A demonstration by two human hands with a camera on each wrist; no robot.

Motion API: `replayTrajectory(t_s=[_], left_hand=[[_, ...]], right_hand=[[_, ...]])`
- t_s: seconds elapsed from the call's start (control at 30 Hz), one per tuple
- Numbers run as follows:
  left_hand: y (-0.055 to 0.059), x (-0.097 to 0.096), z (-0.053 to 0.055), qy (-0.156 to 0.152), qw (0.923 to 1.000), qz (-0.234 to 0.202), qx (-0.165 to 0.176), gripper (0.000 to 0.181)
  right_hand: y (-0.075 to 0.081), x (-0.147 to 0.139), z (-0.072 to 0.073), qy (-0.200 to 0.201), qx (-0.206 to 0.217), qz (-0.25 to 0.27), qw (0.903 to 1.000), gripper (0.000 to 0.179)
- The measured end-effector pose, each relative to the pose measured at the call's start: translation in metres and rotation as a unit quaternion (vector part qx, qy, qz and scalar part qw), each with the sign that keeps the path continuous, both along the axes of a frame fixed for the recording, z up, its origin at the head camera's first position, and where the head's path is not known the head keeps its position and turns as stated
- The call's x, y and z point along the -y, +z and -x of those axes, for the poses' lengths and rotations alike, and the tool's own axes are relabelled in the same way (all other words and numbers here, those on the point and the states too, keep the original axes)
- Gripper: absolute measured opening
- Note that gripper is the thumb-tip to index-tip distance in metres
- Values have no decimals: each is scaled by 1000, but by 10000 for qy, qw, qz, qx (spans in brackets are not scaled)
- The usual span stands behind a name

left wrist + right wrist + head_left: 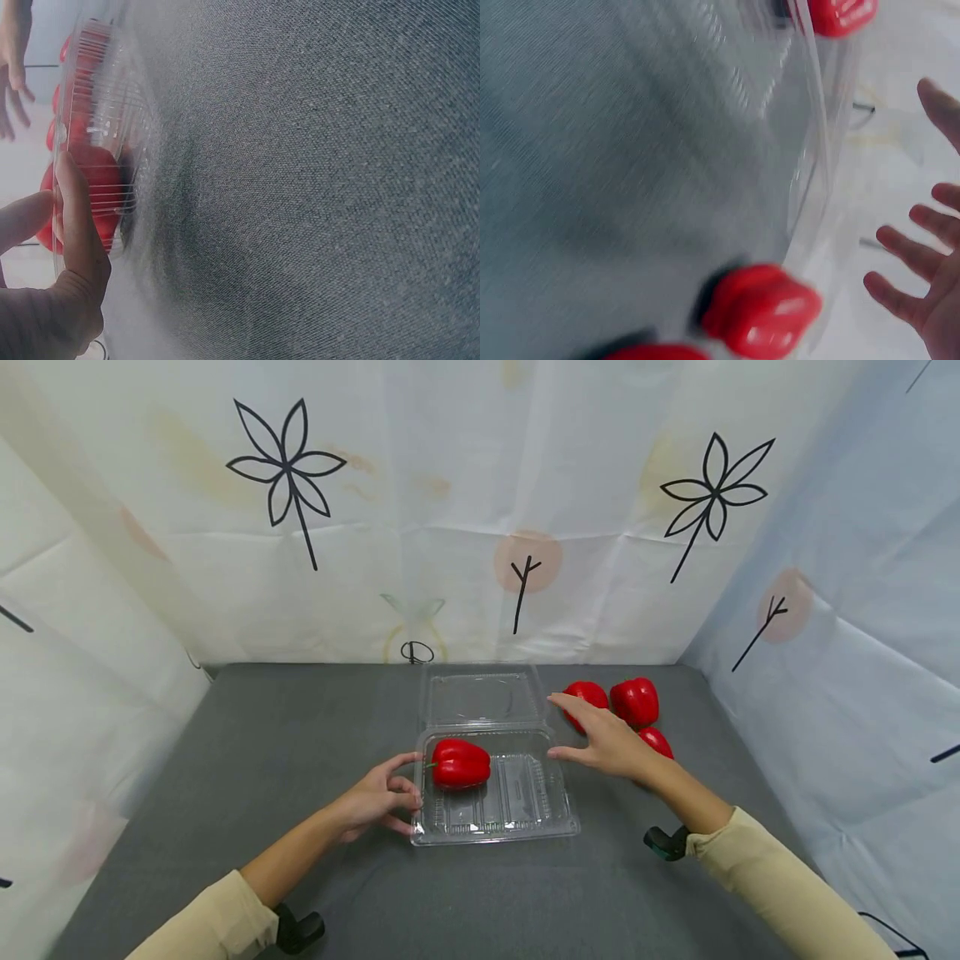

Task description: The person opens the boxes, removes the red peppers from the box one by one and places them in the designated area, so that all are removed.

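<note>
A clear plastic clamshell container (528, 789) lies with its lid (480, 693) folded back, away from me. Inside its left half is a red bell pepper (461, 764), lying on its side with the green stem to the left. My left hand (377, 797) pinches the container's left rim; in the left wrist view, thumb and finger (79, 217) lie on either side of that rim. Over the container's right edge, my right hand (611, 743) is held with fingers spread and nothing in it. The right wrist view shows the same spread fingers (907, 255).
Three more red bell peppers sit together at the back right: one (588, 695) partly behind my right hand, one (635, 702) beside it, and one (656, 742) partly behind the right forearm. White printed cloth (450, 527) hangs behind the grey table (300, 718).
</note>
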State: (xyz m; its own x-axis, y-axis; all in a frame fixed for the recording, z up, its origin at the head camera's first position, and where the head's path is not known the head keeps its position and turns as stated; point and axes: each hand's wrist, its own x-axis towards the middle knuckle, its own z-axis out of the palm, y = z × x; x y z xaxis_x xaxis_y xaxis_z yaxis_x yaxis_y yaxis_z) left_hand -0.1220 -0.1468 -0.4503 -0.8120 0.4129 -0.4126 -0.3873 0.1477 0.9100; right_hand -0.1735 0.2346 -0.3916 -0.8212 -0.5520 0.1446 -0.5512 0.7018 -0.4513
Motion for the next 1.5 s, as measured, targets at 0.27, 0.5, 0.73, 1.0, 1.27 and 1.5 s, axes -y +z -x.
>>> replayTrajectory(t_s=[0.27,0.5,0.73,1.0,1.27,1.5], left_hand=[[0,1,0,-12,10000,-90,42,74],[1,1,0,24,9999,-59,82,74],[2,-1,1,95,9998,0,148,73],[-1,0,1,6,9999,-94,60,76],[-3,0,0,-10,9999,-124,26,75],[-2,0,1,-2,10000,-82,36,74]], right_hand=[[5,45,8,760,301,-216,9964,99],[-3,74,7,1410,521,-491,9874,100],[-10,91,4,1591,640,-702,9827,99],[-16,101,4,1878,657,-615,9781,97],[-22,110,3,2036,705,-556,9749,95],[-24,117,7,2034,672,-685,9744,85]])
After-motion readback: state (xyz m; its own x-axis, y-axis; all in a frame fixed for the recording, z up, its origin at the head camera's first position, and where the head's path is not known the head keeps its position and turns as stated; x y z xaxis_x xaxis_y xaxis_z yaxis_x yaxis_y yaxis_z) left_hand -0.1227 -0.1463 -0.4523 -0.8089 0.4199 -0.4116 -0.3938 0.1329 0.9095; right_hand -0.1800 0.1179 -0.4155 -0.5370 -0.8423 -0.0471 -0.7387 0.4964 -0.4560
